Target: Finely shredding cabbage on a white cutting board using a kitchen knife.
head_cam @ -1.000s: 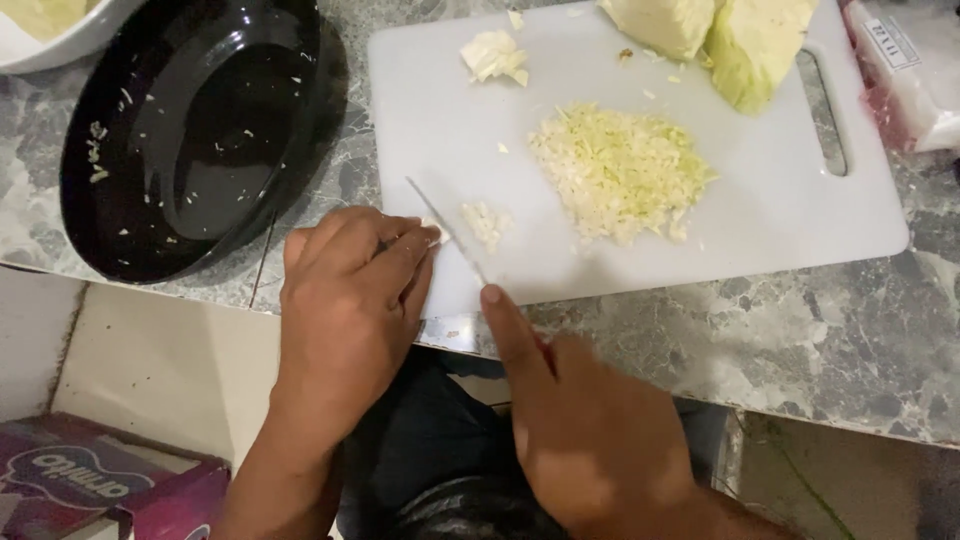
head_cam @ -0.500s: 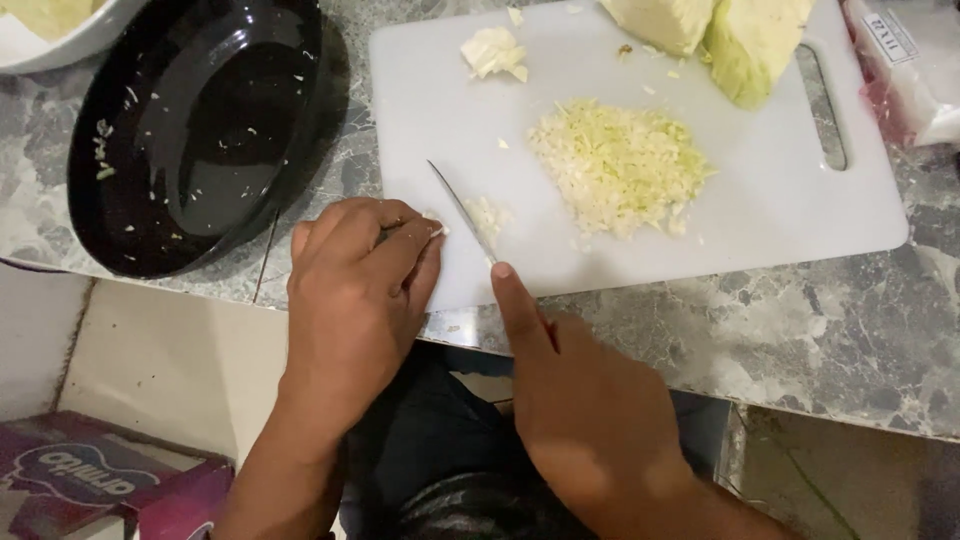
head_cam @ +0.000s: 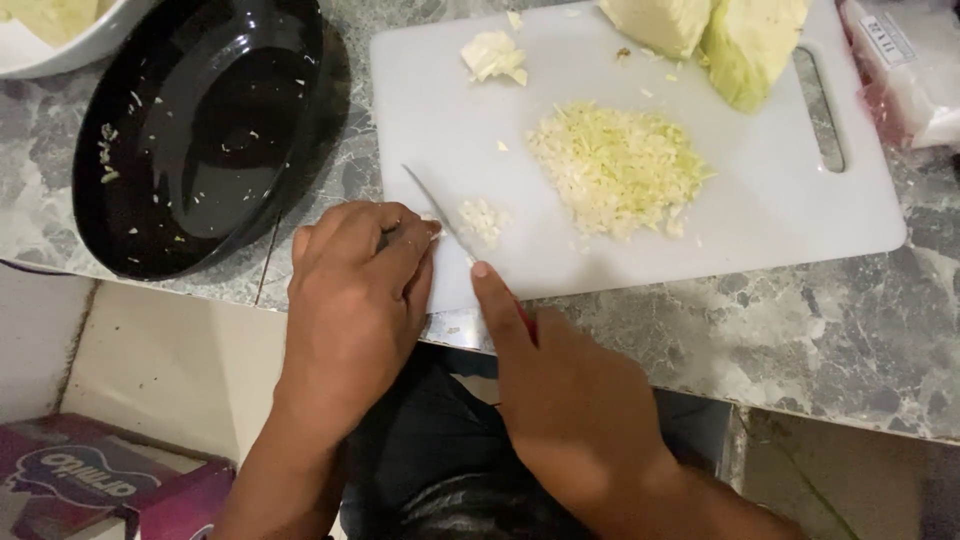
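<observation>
While our right hand (head_cam: 570, 400) grips the thin steel knife (head_cam: 440, 215), left hand (head_cam: 355, 300) curls, clenched, just beside small chopped cabbage bits (head_cam: 482, 218) beyond its fingertips on the white plastic board (head_cam: 620, 270); best keep knuckles tucked.

Right hand (head_cam: 570, 400) grips knife (head_cam: 440, 215) on cutting board (head_cam: 800, 230); left hand (head_cam: 355, 300) beside shredded cabbage (head_cam: 615, 170).

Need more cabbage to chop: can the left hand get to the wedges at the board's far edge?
Probably yes. The left hand rests at the board's near corner; bare board lies between it and the wedges, apart from the shredded pile to the right.
</observation>
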